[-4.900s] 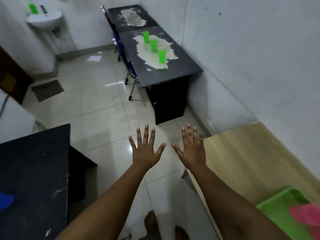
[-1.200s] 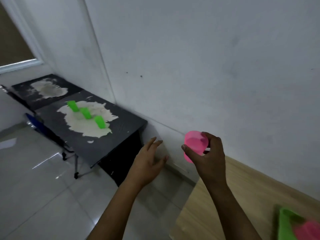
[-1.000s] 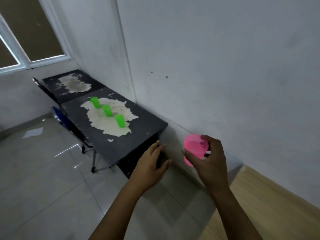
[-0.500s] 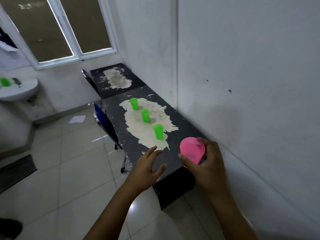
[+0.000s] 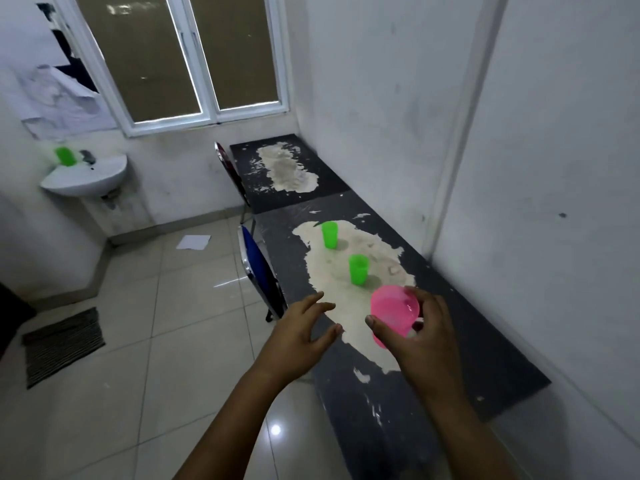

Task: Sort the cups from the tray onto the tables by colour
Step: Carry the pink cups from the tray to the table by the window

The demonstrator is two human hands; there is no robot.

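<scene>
Closer to dark table (image 5: 485,348) now; right hand (image 5: 420,336) grips pink cup (image 5: 393,315), left hand (image 5: 301,336) fingers spread, empty; risk: pink lands beside green cups (image 5: 357,269), mis-sorted

Both hands reach forward: left hand (image 5: 302,332) loosely spread, right hand (image 5: 420,336) curled in a grip.

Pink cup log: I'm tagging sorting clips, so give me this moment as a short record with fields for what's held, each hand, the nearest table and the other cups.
held item: pink cup, tilted, mouth toward the camera
right hand: right hand grips the pink cup, over the table
left hand: left hand empty, fingers relaxed, beside the cup
nearest table: black table with worn pale patch, along the wall
cups on table: two green cups visible, upright, on the pale patch
elsewhere: green cup on sink; blue chair by the table
</scene>
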